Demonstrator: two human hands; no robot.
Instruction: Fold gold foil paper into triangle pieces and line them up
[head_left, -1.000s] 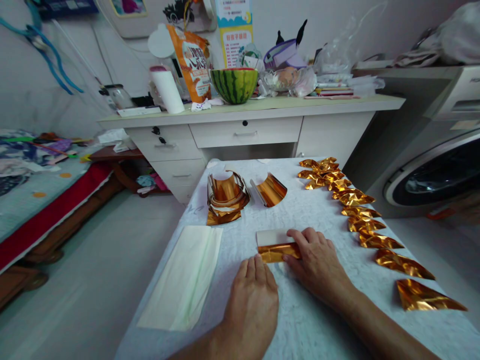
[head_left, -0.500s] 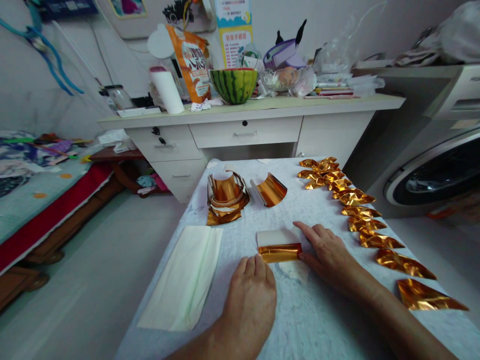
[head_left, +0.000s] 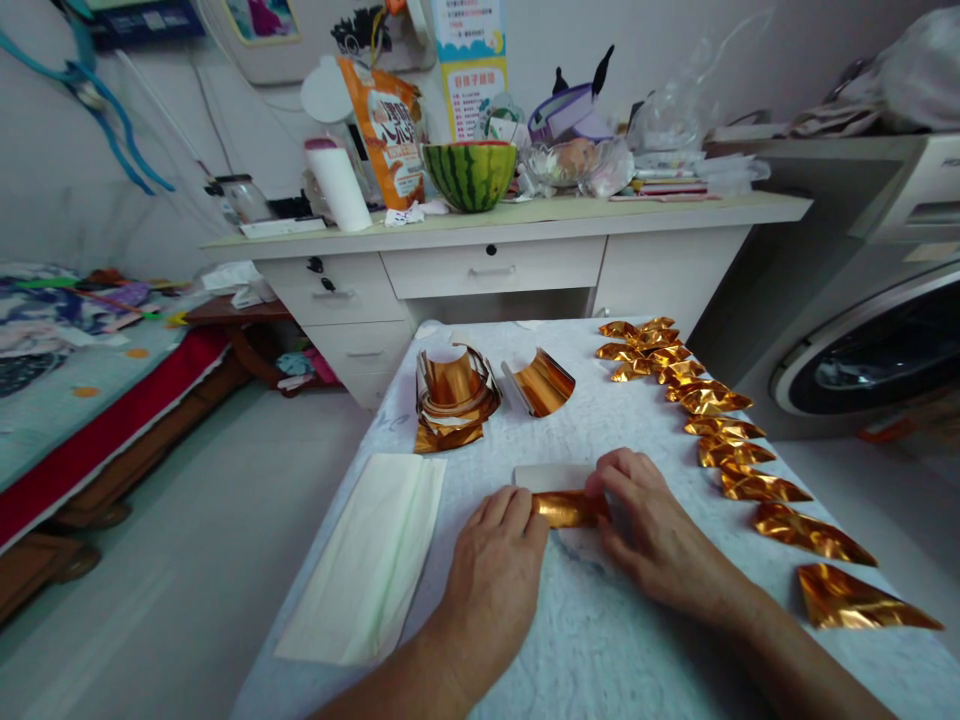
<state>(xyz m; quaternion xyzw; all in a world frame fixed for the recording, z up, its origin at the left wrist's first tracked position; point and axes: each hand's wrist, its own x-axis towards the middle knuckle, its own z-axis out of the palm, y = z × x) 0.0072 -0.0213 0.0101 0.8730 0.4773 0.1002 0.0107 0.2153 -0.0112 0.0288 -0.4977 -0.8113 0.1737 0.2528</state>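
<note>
Between my two hands a sheet of gold foil paper (head_left: 564, 510) lies on the cloth-covered table, partly rolled or folded into a narrow gold band. Its pale back side shows beyond the band. My left hand (head_left: 496, 565) grips the left end, fingers together, the tips partly hidden. At the right end my right hand (head_left: 649, 525) pinches the band between thumb and fingers. Farther off stand a curled stack of gold foil sheets (head_left: 455, 390) and one loose curved foil sheet (head_left: 544, 383). Folded gold foil pieces (head_left: 814, 532) line the table's right side.
A long pale folded paper (head_left: 367, 560) lies left of my hands on the table (head_left: 637, 640). Behind the table is a white desk (head_left: 491, 232) bearing a cut watermelon (head_left: 470, 178), an orange pouch and other items. A washing machine (head_left: 847, 300) stands at right, a bed at left.
My right hand has moved in and closed its outstretched fingers on the foil's right end. My left hand has shifted slightly up onto the left end, covering more of the gold band.
</note>
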